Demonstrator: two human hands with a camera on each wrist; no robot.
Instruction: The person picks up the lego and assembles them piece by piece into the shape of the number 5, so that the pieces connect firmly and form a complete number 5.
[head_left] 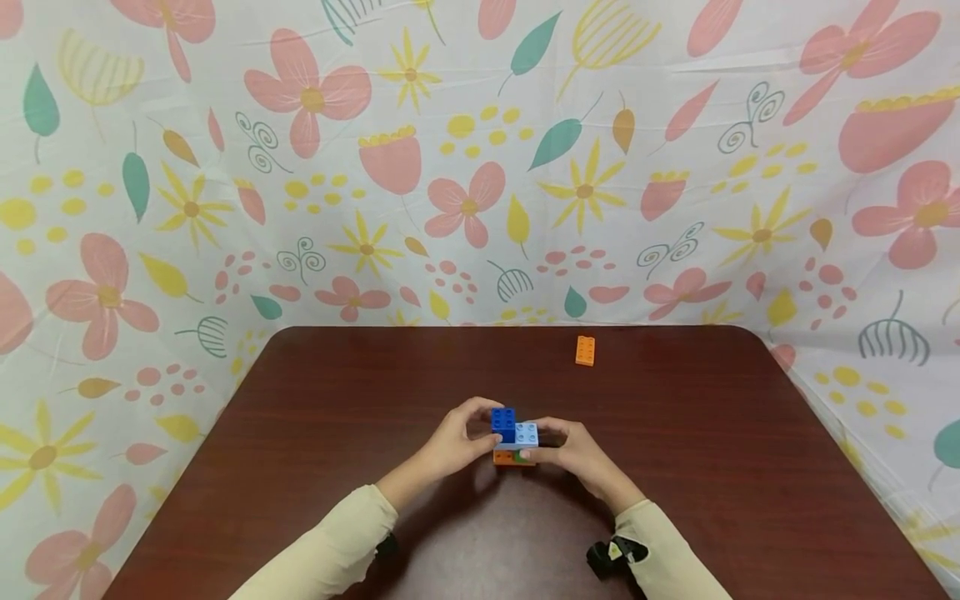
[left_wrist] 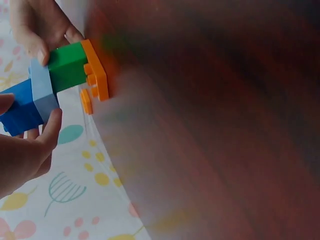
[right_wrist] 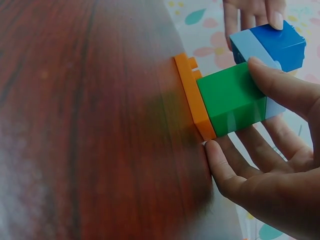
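Since the blue block [head_left: 503, 423] sits on the left half of the light block [head_left: 527, 435], with no brick visible under that half, pressing it home, which seems to be the step in hand, wants care. Best to push straight down, square over the studs, and brace the light block so it doesn't tip off the green block [right_wrist: 232, 100]. Right thumb looks well placed for that. Base [left_wrist: 101, 75] should be flat on the table [head_left: 360, 383] before bearing down; whether it touches or is just above, can't tell. Seams look close in both wrist views, full seating not certain.

Grip: left hand [head_left: 450, 440] has thumb and fingers parted about as wide as the blue block, pinching it, one fingertip also at the light block's edge. Right hand [head_left: 579, 457] is curled to green block width: thumb on the green block by its upper seam, fingers round the other side, one fingertip right by the base's corner, contact unclear.

Order, bottom up: base, green block, light block, blue block, all between the hands. Spare plate [head_left: 585, 351] lies near the far edge, well apart, untouched.
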